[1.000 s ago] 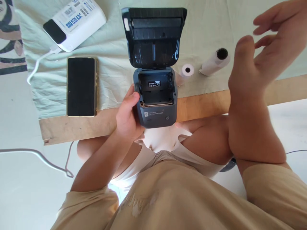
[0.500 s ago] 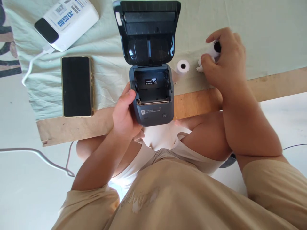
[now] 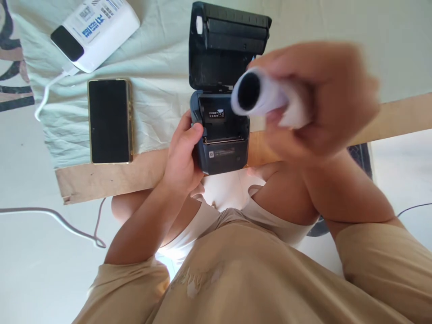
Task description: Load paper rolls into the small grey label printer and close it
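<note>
A dark printer (image 3: 224, 157) with its lid (image 3: 216, 67) raised is gripped on its left side by my left hand (image 3: 184, 155). Its paper compartment shows a small label and no roll inside. Blurred by motion, my right hand (image 3: 324, 99) holds a white paper roll (image 3: 276, 96) with a dark core, up close to the camera. The roll's open end overlaps the printer's right edge in view; whether they touch I cannot tell. The small roll beside the printer is hidden now.
At the left, a phone (image 3: 110, 121) in a gold-edged case lies on the green cloth (image 3: 151, 99). Behind it is a white device (image 3: 104, 33) with a black end and a cable (image 3: 47, 92). A wooden edge (image 3: 108, 177) runs along the front.
My right hand has lifted the white roll off the cloth and brought it left, beside the printer. With my left hand on it, the printer has shifted slightly right and turned a little.
</note>
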The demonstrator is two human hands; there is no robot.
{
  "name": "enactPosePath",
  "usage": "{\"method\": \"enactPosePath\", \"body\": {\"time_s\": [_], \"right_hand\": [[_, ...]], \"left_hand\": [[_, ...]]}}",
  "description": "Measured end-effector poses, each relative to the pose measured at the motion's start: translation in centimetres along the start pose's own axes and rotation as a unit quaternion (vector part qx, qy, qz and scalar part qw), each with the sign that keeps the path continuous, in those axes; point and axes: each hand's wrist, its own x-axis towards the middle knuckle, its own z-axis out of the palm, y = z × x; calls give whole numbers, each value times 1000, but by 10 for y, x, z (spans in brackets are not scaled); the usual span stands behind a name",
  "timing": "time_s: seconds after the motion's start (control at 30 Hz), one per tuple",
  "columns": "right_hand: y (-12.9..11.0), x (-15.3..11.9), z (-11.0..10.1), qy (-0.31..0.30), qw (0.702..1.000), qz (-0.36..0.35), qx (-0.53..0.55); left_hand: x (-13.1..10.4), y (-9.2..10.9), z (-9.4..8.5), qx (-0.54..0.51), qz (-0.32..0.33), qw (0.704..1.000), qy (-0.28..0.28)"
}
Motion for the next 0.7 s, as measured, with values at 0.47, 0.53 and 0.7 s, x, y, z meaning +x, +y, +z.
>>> {"method": "enactPosePath", "body": {"time_s": [0.47,0.53,0.7], "right_hand": [[9,0,27,-73,927,-260,-262],[7,0,27,-78,922,-231,-300],[7,-11,29,-46,908,-280,-308]], "left_hand": [[-4,0,1,37,7,999,5],[-4,1,2,52,4,999,6],[-4,-1,-4,28,10,1000,-3]]}}
